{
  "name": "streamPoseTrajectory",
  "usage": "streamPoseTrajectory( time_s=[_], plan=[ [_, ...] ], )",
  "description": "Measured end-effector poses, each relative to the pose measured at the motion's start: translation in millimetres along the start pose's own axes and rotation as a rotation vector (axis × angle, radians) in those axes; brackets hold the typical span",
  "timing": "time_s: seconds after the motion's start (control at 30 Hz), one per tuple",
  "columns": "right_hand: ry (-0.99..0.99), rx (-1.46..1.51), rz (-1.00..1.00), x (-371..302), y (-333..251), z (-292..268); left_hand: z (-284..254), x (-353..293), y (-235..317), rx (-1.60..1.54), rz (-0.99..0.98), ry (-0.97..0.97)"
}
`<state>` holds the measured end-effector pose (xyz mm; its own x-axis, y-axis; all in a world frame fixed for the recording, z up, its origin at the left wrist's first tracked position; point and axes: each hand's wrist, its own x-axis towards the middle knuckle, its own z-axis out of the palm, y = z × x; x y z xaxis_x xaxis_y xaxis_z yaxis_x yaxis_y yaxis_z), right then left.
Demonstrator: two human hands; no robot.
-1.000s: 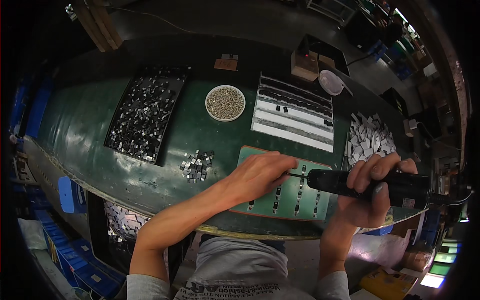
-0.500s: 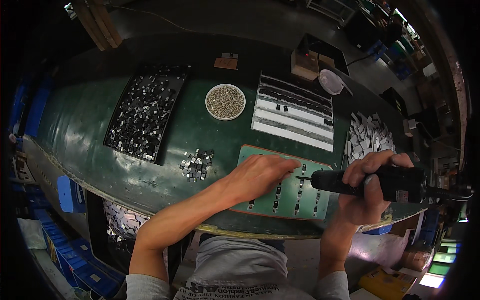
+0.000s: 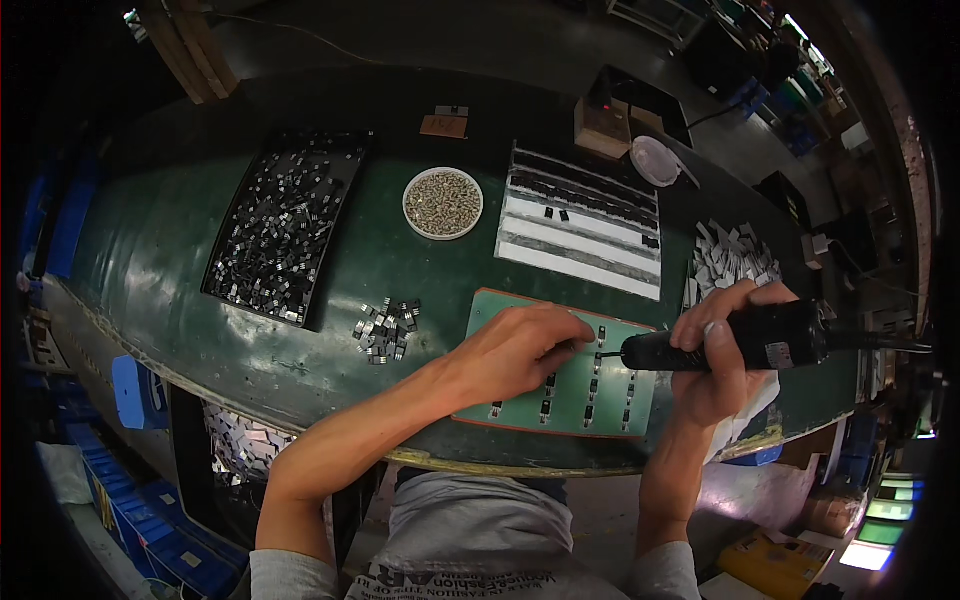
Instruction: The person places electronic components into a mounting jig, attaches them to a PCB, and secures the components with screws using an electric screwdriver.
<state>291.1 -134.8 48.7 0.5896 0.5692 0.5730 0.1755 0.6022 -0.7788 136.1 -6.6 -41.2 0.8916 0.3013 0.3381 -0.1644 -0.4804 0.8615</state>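
My right hand is wrapped round a black electric screwdriver, which lies nearly level with its bit pointing left. The bit tip is over a green board with an orange-brown edge, beside a column of small black components with metal tabs. My left hand rests over the board's left half, thumb and fingers pinched together close to the bit. Whatever the pinch may hold is hidden. Some components on the board are covered by this hand.
Loose components lie left of the board, near a black tray full of them. Behind are a white dish of small screws and a white-striped sheet. Grey-white flat pieces are heaped right; a cord trails from the screwdriver.
The screwdriver bit has shifted slightly right relative to the board, to a component column. My right hand and the screwdriver's rear have moved a little left. My left hand stays pinched over the board.
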Motion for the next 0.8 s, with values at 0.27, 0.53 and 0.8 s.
streamPoseTrajectory(
  time_s=[0.27,0.53,0.8],
  plan=[
    [-0.005,-0.012,0.056,-1.3,0.8,11.4,-1.4,-1.2,0.3,0.068,0.044,0.000],
    [-0.009,0.037,-0.090,-7.3,-13.6,1.2,-1.5,-2.3,4.3,0.064,0.024,-0.048],
    [-0.024,0.188,-0.142,-11.0,-26.4,7.0,0.8,-2.9,-1.9,0.011,0.106,-0.024]
  ],
)
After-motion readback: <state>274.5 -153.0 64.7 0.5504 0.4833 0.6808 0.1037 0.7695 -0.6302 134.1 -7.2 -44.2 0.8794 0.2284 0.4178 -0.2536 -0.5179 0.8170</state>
